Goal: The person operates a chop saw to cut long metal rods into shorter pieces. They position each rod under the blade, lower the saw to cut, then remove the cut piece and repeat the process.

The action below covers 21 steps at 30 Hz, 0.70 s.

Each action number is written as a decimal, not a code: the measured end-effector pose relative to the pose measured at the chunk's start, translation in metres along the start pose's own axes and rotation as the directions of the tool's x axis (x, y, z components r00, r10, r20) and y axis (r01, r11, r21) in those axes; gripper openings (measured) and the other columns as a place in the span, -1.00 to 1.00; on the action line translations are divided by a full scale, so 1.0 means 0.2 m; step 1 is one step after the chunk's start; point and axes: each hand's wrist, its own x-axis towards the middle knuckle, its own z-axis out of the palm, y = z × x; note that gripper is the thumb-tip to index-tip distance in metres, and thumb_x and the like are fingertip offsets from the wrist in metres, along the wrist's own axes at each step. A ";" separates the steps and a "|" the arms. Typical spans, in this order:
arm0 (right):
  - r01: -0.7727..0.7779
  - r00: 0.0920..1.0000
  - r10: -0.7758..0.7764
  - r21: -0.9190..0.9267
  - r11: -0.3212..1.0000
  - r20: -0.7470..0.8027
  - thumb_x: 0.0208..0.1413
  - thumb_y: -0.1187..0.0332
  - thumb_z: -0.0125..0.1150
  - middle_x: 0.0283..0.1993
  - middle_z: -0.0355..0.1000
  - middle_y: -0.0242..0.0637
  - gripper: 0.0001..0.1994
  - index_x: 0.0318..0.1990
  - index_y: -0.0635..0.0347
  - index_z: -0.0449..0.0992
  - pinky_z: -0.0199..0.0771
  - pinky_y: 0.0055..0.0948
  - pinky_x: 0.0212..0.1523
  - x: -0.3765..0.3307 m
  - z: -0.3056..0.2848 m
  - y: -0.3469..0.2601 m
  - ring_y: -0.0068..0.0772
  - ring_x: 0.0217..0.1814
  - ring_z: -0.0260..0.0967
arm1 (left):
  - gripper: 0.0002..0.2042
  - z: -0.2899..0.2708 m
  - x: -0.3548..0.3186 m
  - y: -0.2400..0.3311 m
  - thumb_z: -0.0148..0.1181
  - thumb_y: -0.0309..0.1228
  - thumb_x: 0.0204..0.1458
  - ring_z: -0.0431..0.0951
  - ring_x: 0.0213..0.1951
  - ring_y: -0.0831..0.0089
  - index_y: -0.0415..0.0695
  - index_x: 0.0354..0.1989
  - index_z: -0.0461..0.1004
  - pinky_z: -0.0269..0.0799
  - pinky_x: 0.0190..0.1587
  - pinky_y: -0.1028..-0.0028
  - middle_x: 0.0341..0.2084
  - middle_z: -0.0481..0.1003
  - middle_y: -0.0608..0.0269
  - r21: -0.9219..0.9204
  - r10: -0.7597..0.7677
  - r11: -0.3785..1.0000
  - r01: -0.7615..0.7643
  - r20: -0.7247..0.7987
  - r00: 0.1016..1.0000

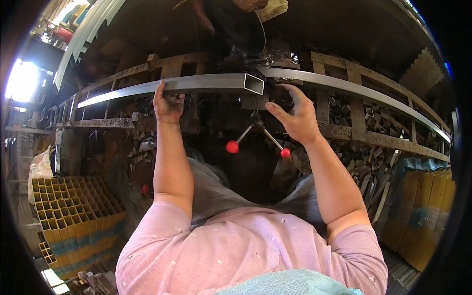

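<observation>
My left hand grips a long grey rectangular steel tube from below, fingers wrapped over its near side. The tube's open cut end points right, toward the middle. My right hand hovers open just right of that end, fingers spread, holding nothing. A second grey tube runs on to the right along the rack. Below the hands, a machine handle with two red ball knobs sticks out toward me.
A rusty metal rack carries the tubes. Short offcuts litter the ground under it. A stack of yellow square tubes lies at lower left, and yellow panels stand at right. Another person's arm shows at the top.
</observation>
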 end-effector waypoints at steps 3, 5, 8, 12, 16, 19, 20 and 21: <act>0.128 0.990 -0.140 -0.282 0.951 -0.023 -0.05 0.18 0.70 0.26 0.51 -0.06 -0.24 0.32 0.22 0.50 0.39 -0.21 0.40 0.00 0.00 -0.09 -0.08 0.33 0.45 | -0.72 -0.03 -0.05 0.00 0.40 -0.18 0.17 0.58 -0.12 0.33 0.02 -0.03 0.55 0.45 -0.14 0.31 -0.17 0.62 0.34 -0.011 -0.019 1.000 0.019 0.031 0.999; 0.177 0.982 -0.189 -0.312 0.934 -0.008 -0.10 0.15 0.71 0.30 0.47 -0.05 -0.18 0.35 0.17 0.48 0.35 -0.09 0.44 0.00 0.02 -0.10 0.05 0.40 0.35 | -0.73 -0.01 -0.10 0.00 0.38 -0.20 0.18 0.62 -0.07 0.32 0.03 -0.02 0.55 0.51 -0.10 0.28 -0.17 0.63 0.32 0.017 0.022 1.000 -0.023 0.065 0.998; 0.234 0.971 -0.234 -0.322 0.917 0.038 -0.20 0.22 0.74 0.25 0.48 -0.07 -0.18 0.31 0.12 0.52 0.35 -0.04 0.42 0.01 0.05 -0.15 0.11 0.37 0.34 | -0.77 0.00 -0.16 -0.01 0.40 -0.19 0.17 0.61 -0.17 0.35 0.06 -0.10 0.54 0.50 -0.15 0.31 -0.24 0.62 0.36 0.045 -0.032 0.999 0.030 0.051 0.998; 0.218 0.975 -0.221 -0.290 0.932 0.021 -0.20 0.28 0.72 0.08 0.53 -0.10 -0.32 0.17 0.17 0.59 0.44 -0.08 0.28 0.01 0.07 -0.21 0.09 0.22 0.43 | -0.73 0.08 -0.30 -0.06 0.42 -0.16 0.17 0.58 -0.12 0.34 0.05 -0.08 0.53 0.48 -0.15 0.32 -0.21 0.61 0.34 0.010 -0.082 0.997 0.081 0.002 0.997; 0.248 0.969 -0.231 -0.299 0.922 0.092 -0.22 0.35 0.70 -0.03 0.56 -0.08 -0.47 -0.02 0.22 0.63 0.51 -0.10 0.12 0.00 0.05 -0.26 0.12 0.08 0.49 | -0.68 0.05 -0.37 -0.09 0.45 -0.09 0.16 0.56 -0.08 0.38 0.11 -0.04 0.52 0.38 -0.06 0.30 -0.17 0.61 0.40 0.010 -0.113 0.994 0.113 0.038 0.993; 0.296 0.955 -0.280 -0.362 0.884 0.096 -0.23 0.41 0.69 -0.05 0.57 -0.08 -0.52 -0.08 0.29 0.65 0.51 -0.19 0.10 -0.02 0.01 -0.32 0.06 0.02 0.52 | -0.61 0.07 -0.40 -0.07 0.46 0.01 0.14 0.55 -0.06 0.42 0.12 0.01 0.54 0.36 -0.05 0.33 -0.11 0.61 0.41 0.038 -0.115 0.993 0.114 0.043 0.992; 0.302 0.953 -0.287 -0.384 0.872 0.097 -0.22 0.44 0.68 -0.04 0.57 -0.08 -0.51 -0.06 0.32 0.64 0.52 -0.27 0.10 -0.03 -0.02 -0.31 0.00 0.00 0.55 | -0.58 0.08 -0.40 -0.05 0.47 0.04 0.14 0.54 -0.05 0.44 0.12 0.03 0.54 0.35 -0.05 0.34 -0.09 0.61 0.41 0.046 -0.118 0.992 0.116 0.043 0.992; 0.287 0.957 -0.275 -0.389 0.875 0.088 -0.23 0.44 0.68 -0.06 0.56 -0.08 -0.52 -0.08 0.30 0.64 0.51 -0.22 0.10 -0.05 -0.04 -0.34 0.03 0.00 0.54 | -0.50 0.06 -0.39 -0.03 0.47 0.11 0.12 0.55 -0.01 0.40 0.10 0.08 0.54 0.35 -0.01 0.31 -0.07 0.61 0.39 0.021 -0.049 0.999 0.049 0.037 0.998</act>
